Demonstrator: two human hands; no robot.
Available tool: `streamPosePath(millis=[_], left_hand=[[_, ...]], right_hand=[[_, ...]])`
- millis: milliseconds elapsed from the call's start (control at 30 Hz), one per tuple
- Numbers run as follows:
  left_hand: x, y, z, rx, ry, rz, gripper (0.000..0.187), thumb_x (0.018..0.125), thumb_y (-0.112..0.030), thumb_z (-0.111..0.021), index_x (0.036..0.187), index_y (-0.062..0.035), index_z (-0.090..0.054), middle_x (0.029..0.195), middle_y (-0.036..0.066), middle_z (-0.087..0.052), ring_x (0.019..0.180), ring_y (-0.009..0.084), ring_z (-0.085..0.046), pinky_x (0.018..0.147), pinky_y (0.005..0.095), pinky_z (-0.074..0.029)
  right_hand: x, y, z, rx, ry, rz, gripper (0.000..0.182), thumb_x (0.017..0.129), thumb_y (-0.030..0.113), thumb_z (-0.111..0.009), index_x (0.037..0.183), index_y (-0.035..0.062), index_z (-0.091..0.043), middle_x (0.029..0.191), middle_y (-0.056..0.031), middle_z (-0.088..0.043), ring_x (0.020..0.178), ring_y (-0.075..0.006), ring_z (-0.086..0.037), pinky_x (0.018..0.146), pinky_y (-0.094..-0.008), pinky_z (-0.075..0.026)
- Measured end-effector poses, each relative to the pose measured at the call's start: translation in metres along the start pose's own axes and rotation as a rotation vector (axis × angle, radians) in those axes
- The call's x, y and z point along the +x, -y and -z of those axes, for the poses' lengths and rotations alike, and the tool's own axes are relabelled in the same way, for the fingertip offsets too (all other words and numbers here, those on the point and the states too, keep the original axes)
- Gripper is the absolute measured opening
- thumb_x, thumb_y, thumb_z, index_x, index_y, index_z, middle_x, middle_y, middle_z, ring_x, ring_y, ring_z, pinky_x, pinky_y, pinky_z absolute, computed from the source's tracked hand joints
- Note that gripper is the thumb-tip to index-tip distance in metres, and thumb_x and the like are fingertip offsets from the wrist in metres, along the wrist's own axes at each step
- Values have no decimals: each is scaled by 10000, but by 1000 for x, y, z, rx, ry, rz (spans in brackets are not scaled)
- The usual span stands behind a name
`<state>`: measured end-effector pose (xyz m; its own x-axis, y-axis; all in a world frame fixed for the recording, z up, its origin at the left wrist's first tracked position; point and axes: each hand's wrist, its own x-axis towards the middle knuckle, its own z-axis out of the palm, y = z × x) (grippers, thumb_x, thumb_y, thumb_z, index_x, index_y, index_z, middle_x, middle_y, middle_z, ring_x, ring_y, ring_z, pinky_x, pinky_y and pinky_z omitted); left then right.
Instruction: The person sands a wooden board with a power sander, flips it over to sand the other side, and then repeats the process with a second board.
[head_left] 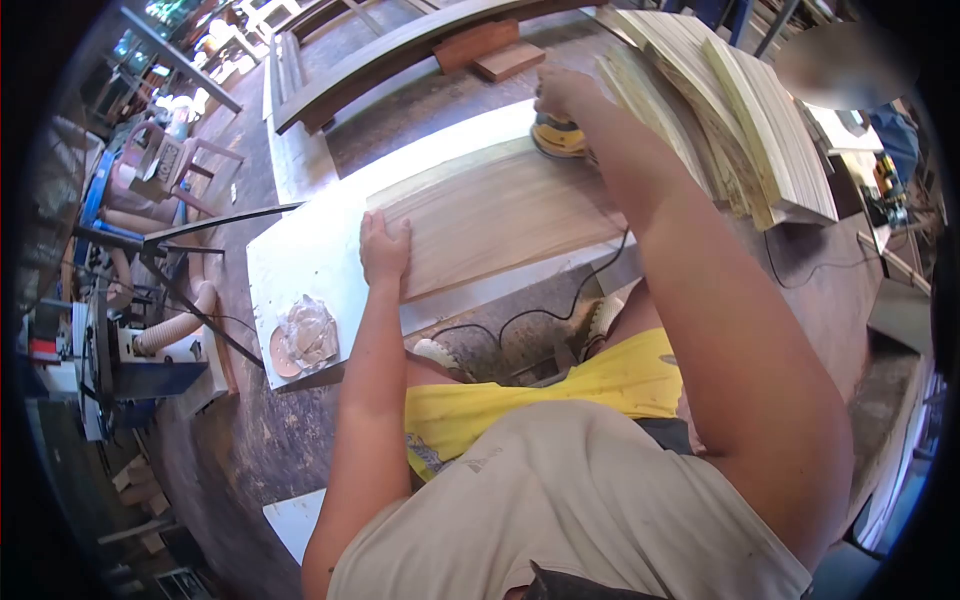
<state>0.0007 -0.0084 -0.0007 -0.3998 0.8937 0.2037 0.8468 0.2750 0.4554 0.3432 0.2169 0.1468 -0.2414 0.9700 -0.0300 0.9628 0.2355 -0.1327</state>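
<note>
A flat wooden board [500, 222] lies across a white panel [300, 255] in front of me. My left hand [384, 246] rests on the board's left end, fingers over its edge and the thumb on its face. At the far right part of the board, my right hand [568, 95] is closed on top of a yellow and black orbital sander [557, 138]. The sander's pad sits on or very near the board's far edge; the forearm partly hides it. A black cord [500, 335] runs below the board's near side.
Several stacked boards [740, 120] stand at the right. Beyond the panel are a dark wooden frame [400, 55] and reddish wood blocks [510, 60]. A crumpled plastic bag [308, 333] with a round sanding disc [283, 352] lies on the panel's near left corner. Machinery and a hose [180, 322] stand left.
</note>
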Motion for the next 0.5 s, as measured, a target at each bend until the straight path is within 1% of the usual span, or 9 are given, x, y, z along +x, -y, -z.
streamPosePath(millis=[67, 100, 167, 200, 267, 333, 400, 433, 500], left_hand=[[0, 0, 1, -1, -14, 5, 722, 918, -491, -652, 1437, 0, -551, 1557, 249, -433, 1440, 393, -414, 1181, 453, -360], [-1, -3, 3, -6, -7, -1, 728, 915, -493, -654, 1440, 0, -546, 1556, 250, -433, 1440, 396, -412, 1180, 457, -359], [-5, -5, 5, -3, 4, 11, 731, 917, -492, -649, 1449, -4, -533, 1558, 253, -429, 1443, 396, -407, 1180, 471, -356], [-4, -7, 5, 3, 10, 14, 731, 918, -489, -647, 1454, -7, -526, 1561, 253, -424, 1445, 395, -403, 1182, 472, -354], [-4, -9, 6, 16, -4, 30, 731, 920, -487, -645, 1459, -10, -519, 1564, 253, -420, 1447, 395, -400, 1183, 474, -351], [-7, -12, 9, 20, 25, 17, 750, 913, -488, -652, 1469, -8, -502, 1565, 257, -412, 1451, 404, -392, 1191, 474, -339], [-4, -15, 11, 28, 22, -14, 767, 905, -491, -663, 1474, -5, -494, 1562, 262, -410, 1455, 410, -382, 1199, 479, -325], [-5, -14, 10, 37, 14, -35, 773, 900, -492, -670, 1473, -4, -493, 1559, 264, -413, 1458, 411, -375, 1202, 485, -316], [-8, -16, 12, 54, 10, -96, 757, 896, -482, -684, 1451, -1, -500, 1539, 265, -434, 1457, 407, -367, 1204, 493, -300]], right_hand=[[-2, -7, -1, -16, -47, -3, 542, 825, 326, -718, 1319, 120, -630, 1374, -131, -641, 1256, -306, -627, 1055, -449, -510], [-7, -7, 7, -15, -52, 10, 542, 825, 326, -718, 1319, 120, -630, 1374, -131, -641, 1256, -306, -627, 1055, -449, -510], [-21, -11, 20, 37, 115, -26, 522, 821, 324, -724, 1291, 115, -636, 1366, -143, -639, 1261, -316, -617, 1044, -435, -506], [-22, -15, 18, 34, 105, -7, 522, 821, 324, -724, 1291, 115, -636, 1366, -143, -639, 1261, -316, -617, 1044, -435, -506], [-27, -21, 8, -10, 12, 36, 493, 815, 312, -723, 1261, 116, -647, 1349, -153, -642, 1240, -326, -623, 1023, -430, -509], [-40, -16, 12, -3, 22, 91, 478, 803, 318, -730, 1229, 117, -646, 1289, -154, -661, 1193, -331, -641, 1012, -442, -513], [-38, -22, -8, -8, -64, 179, 482, 793, 326, -741, 1212, 114, -633, 1244, -154, -662, 1156, -340, -650, 991, -446, -521], [-42, -16, -5, -8, -76, 206, 482, 793, 326, -741, 1212, 114, -633, 1244, -154, -662, 1156, -340, -650, 991, -446, -521], [-54, 0, -4, -12, -22, 209, 484, 792, 329, -745, 1205, 110, -620, 1234, -156, -654, 1142, -352, -650, 972, -448, -529]])
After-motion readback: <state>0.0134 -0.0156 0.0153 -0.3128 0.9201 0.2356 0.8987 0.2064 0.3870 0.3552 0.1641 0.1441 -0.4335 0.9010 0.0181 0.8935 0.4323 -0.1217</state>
